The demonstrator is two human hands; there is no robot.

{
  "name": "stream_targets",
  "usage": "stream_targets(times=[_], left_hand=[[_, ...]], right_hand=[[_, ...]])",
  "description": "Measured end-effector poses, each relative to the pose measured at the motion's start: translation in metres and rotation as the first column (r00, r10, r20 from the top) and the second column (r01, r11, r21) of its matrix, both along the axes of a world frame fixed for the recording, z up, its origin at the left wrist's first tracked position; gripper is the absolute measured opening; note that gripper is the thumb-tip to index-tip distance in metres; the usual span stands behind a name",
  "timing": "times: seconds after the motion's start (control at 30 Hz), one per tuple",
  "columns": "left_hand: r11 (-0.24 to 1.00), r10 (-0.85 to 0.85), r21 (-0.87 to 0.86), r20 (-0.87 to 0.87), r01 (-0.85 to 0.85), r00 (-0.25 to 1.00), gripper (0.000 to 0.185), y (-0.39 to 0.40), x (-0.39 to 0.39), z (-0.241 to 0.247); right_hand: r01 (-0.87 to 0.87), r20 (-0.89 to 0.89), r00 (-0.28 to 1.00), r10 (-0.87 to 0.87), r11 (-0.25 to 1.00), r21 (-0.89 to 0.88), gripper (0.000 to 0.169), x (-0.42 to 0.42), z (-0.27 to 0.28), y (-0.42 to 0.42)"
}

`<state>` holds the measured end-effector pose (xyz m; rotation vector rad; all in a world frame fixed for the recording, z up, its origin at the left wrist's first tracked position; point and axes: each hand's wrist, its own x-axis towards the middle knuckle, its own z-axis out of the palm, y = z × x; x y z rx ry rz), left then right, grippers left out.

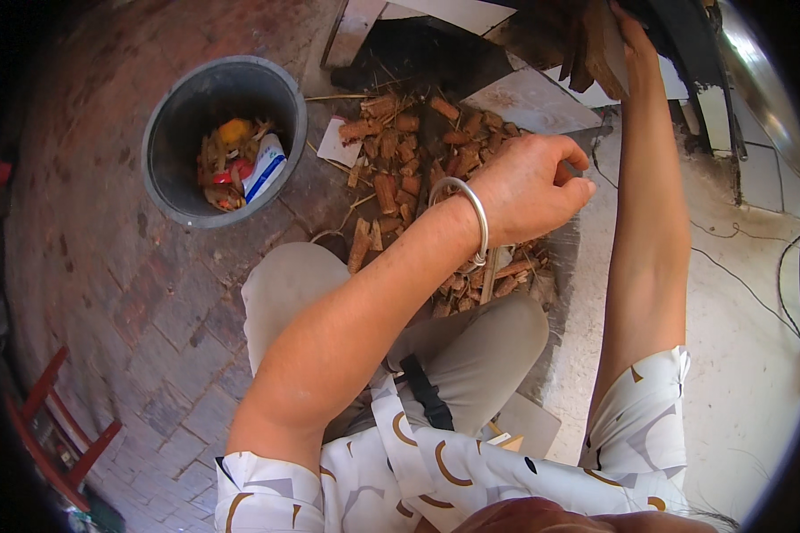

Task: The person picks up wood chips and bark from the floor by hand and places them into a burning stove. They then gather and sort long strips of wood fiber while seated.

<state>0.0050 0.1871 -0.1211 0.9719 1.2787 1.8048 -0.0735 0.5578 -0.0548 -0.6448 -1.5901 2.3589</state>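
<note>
My left hand (533, 190), wearing a silver bangle (481, 226), hovers above a pile of dry, broken corncobs (387, 190). Its fingers are partly curled, thumb and forefinger are apart, and nothing shows between them. At the top right, my right hand (633, 33) grips a flat wooden board (607, 56) by its side; the fingertips are partly cut off by dark shadow. More rough wood pieces (577, 60) stand against the board's left side. Loose tile pieces (527, 100) lie between the cobs and the board.
A grey plastic bucket (300, 133) with scraps and a crumpled wrapper stands on the brick floor at left. Sooty dark openings and tiles are at the top. A thin cable (740, 276) crosses the pale surface at right. A red frame (60, 406) is at lower left.
</note>
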Motion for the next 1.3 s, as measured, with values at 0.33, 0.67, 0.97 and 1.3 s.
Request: stream_targets(times=[0.33, 0.67, 0.97, 1.3], left_hand=[[0.999, 0.028, -0.017, 0.026, -0.028, 0.999, 0.033, -0.001, -0.014, 0.001], [0.964, 0.259, 0.064, -0.017, -0.257, 0.966, 0.029, 0.0, -0.025, -0.013], [0.96, 0.276, -0.026, -0.088, -0.279, 0.957, 0.03, -0.004, -0.019, -0.013], [0.968, 0.218, -0.102, -0.115, -0.23, 0.969, 0.03, -0.001, -0.018, -0.01]], right_hand=[[0.228, -0.095, 0.972, -0.215, 0.962, 0.153, 0.036, 0.015, 0.0, -0.051], [0.053, -0.156, 0.986, -0.06, 0.998, -0.046, 0.024, 0.125, -0.056, -0.131], [0.137, -0.219, 0.968, -0.122, 0.989, 0.055, 0.031, 0.115, -0.029, -0.181], [0.018, -0.341, 0.94, 0.003, 0.998, 0.058, 0.024, 0.073, -0.023, -0.161]])
